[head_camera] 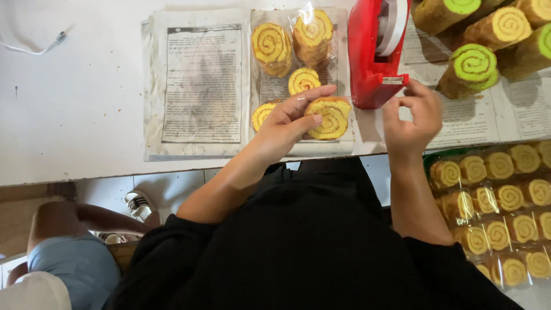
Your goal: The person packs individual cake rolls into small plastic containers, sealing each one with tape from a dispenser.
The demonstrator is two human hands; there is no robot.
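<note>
My left hand (290, 120) grips a yellow swirl cake slice (330, 117) over the table edge, thumb across its face. My right hand (410, 115) is at the cutter of a red tape dispenser (370, 57), fingertips pinched at the tape end. Several more yellow swirl slices (287, 43), some in clear wrap, lie on a printed paper sheet behind my left hand.
Uncut green and yellow cake rolls (482, 51) are stacked at the far right. A green tray (493, 201) of wrapped slices sits at my right, below the table. A printed sheet (201, 83) covers the white table (69, 103). Another person (69, 252) sits low at the left.
</note>
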